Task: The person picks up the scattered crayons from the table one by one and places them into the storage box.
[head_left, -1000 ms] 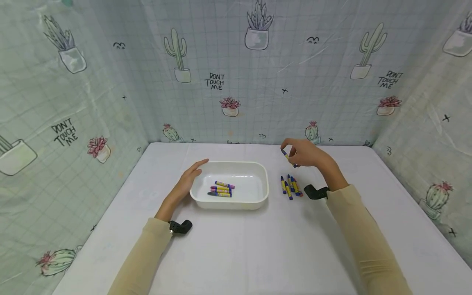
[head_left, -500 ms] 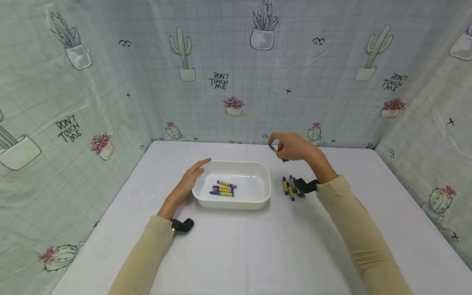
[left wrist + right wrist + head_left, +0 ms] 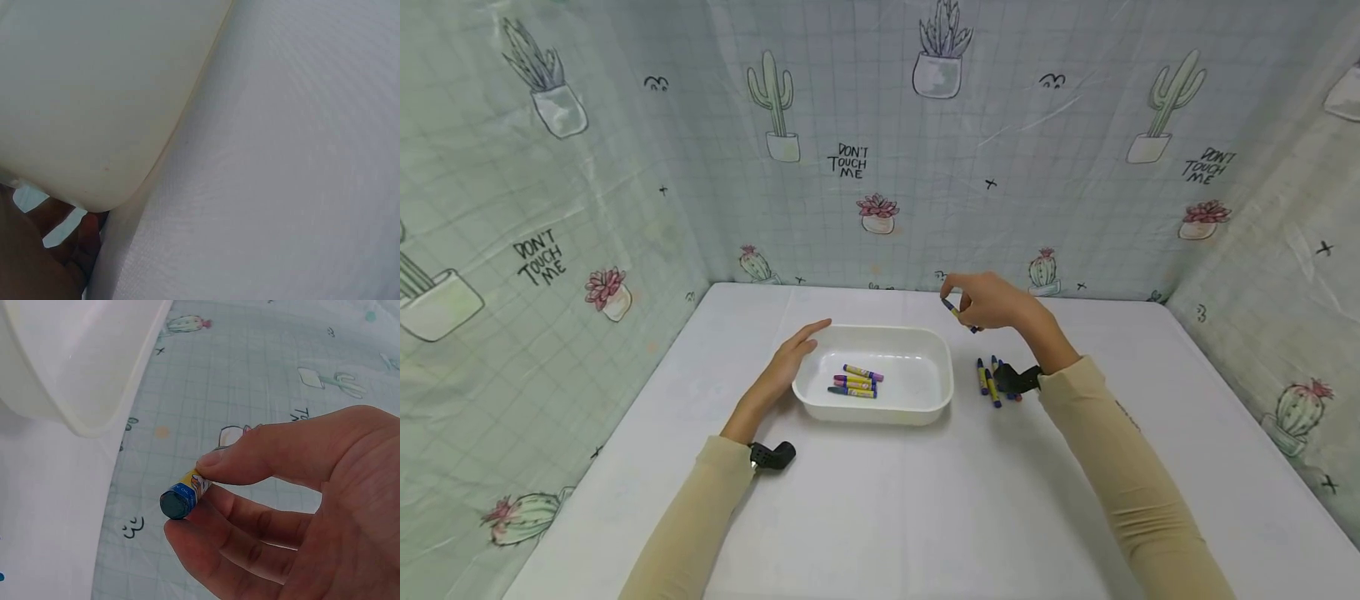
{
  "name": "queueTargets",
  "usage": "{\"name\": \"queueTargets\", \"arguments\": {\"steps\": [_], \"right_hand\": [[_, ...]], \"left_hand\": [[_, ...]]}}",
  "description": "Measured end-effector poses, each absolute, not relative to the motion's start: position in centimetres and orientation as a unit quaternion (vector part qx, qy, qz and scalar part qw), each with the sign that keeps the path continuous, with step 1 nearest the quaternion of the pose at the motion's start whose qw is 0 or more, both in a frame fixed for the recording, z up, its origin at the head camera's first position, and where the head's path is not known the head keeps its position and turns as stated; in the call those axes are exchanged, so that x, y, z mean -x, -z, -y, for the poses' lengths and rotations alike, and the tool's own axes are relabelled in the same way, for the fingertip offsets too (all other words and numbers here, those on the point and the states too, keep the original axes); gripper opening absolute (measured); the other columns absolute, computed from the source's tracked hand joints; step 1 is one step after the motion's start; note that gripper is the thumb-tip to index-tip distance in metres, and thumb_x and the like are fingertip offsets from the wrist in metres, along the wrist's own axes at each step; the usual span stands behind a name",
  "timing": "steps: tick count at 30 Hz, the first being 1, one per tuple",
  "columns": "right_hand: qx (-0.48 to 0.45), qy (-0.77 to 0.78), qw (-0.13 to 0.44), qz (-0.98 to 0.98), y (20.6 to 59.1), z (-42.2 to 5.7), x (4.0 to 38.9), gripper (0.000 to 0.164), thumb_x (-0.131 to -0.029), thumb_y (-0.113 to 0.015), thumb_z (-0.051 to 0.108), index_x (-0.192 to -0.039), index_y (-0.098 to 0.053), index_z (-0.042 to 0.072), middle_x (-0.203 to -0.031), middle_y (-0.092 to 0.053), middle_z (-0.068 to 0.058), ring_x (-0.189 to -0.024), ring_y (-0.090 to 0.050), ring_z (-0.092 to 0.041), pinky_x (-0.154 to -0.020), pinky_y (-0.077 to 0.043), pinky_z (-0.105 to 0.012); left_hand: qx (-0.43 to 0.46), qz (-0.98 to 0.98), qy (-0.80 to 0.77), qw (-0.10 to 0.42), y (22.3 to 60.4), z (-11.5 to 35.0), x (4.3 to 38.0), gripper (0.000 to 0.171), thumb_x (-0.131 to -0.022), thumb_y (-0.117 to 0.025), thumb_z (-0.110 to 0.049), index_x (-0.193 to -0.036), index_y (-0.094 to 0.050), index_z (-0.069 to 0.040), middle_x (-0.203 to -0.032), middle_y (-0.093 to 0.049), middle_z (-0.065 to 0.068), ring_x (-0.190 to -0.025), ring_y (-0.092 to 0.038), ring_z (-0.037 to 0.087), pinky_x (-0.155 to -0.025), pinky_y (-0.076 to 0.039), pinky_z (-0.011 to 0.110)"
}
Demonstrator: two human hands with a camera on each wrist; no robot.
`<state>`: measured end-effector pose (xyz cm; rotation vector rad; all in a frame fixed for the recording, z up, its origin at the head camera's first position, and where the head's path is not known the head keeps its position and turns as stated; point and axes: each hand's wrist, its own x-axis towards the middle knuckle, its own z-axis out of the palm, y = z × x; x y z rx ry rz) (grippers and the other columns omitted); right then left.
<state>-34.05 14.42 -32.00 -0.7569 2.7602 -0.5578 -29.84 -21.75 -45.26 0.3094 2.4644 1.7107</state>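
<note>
My right hand (image 3: 992, 302) pinches a crayon (image 3: 951, 307) between thumb and fingers, above the table just past the far right corner of the white tray (image 3: 872, 414). In the right wrist view, the crayon (image 3: 195, 485) shows a dark green end and a yellow and blue wrapper. My left hand (image 3: 781, 367) holds the left side of the tray, thumb at the rim and index finger stretched along the far left corner. Several crayons (image 3: 854, 382) lie inside the tray, towards its left. More crayons (image 3: 988, 385) lie to its right, partly hidden by the right wrist camera.
The white table (image 3: 865, 508) carries the tray and loose crayons. A cactus-print sheet (image 3: 925, 217) rises behind the table and along both sides. Black wrist cameras (image 3: 1017, 380) jut inward from both sleeves.
My right hand has moved left with the crayon, from behind the loose crayons towards the tray's far right corner, then dipped slightly. The left hand stays at the tray.
</note>
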Motion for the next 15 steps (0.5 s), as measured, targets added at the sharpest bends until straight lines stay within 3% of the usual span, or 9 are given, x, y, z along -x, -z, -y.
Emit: {"name": "queueTargets", "arguments": {"steps": [3,15], "right_hand": [[0.252,0.19,0.116,-0.942,32.1,-14.6,34.0,0.044,-0.093,-0.06,0.002,-0.136,-0.058,0.01,-0.111,-0.072,-0.02,-0.076,-0.069,-0.023,-0.065,-0.054,-0.031],[0.256,0.172,0.131,-0.942,32.7,-13.9,34.1,0.044,-0.094,-0.061,0.003,-0.137,-0.058,0.012,-0.109,-0.071,-0.018,-0.074,-0.067,-0.022,-0.065,-0.054,-0.03]], "left_hand": [[-0.109,-0.813,-0.568,0.063,45.1,21.7,29.8,0.049,-0.113,-0.03,-0.017,-0.161,-0.035,-0.01,-0.171,-0.026,0.014,-0.158,-0.026,0.039,-0.127,-0.024,0.058],[-0.104,-0.812,-0.572,0.04,47.8,22.4,31.0,0.049,-0.113,-0.031,-0.028,-0.161,-0.038,-0.025,-0.172,-0.028,0.005,-0.159,-0.025,0.033,-0.129,-0.022,0.057]]}}
